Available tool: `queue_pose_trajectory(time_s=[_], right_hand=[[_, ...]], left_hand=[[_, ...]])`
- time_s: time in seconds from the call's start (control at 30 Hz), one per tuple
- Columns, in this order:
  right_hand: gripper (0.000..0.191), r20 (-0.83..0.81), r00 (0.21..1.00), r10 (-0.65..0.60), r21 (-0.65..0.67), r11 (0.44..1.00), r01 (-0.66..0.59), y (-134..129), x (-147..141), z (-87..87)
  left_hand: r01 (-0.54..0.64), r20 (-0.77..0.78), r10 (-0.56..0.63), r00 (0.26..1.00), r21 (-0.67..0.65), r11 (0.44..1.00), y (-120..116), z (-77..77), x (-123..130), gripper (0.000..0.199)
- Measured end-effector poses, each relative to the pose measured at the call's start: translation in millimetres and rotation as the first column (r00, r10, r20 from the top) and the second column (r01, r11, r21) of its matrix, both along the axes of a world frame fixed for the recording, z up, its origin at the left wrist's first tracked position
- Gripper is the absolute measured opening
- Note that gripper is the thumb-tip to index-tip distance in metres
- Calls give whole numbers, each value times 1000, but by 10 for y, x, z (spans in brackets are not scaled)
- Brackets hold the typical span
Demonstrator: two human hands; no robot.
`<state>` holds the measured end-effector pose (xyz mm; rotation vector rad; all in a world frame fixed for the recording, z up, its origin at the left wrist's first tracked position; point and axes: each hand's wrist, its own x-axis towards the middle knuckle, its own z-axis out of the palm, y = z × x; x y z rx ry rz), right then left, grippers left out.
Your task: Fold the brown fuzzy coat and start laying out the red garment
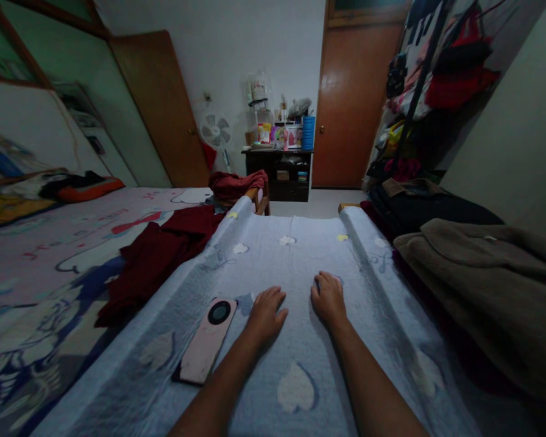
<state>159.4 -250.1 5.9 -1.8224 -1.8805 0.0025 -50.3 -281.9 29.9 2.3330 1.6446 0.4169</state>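
Note:
Both hands rest on a pale blue cover [295, 340] patterned with hearts. My left hand [267, 312] lies palm down near the middle, its fingers a little bent and its thumb apart, with nothing visible in it. To its right, my right hand [328, 296] also lies palm down, fingers slightly curled and thumb apart, holding nothing that shows. A pink phone [209, 349] with a round black camera ring lies face down on the cover, left of my left forearm. Neither hand touches it.
Dark red cloth [159, 255] lies on the left beside the cover. Folded brown clothing [486, 261] is piled at the right. Beyond the far end stand a dark cabinet [277, 193], a white fan [215, 130] and a wooden door [355, 103].

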Motion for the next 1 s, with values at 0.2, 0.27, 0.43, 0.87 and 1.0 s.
queue_pose_trajectory(time_s=[0.2,0.27,0.43,0.87,1.0], right_hand=[[28,9,1000,0,3,1000,0,4,10,0],[28,8,1000,4,3,1000,-4,5,12,3],[29,3,1000,3,-5,1000,-3,11,14,-2],[29,27,1000,7,46,999,-8,48,25,-77],[29,29,999,13,76,997,-15,73,39,-136]], left_hand=[[-281,-89,311,946,251,926,289,490,-499,38],[-360,-117,432,894,386,849,356,690,-698,37],[-493,-154,623,767,480,726,510,992,-1065,41],[-539,-187,660,727,440,718,786,1200,-1013,48],[-418,-98,557,824,559,717,725,1293,-720,60]])
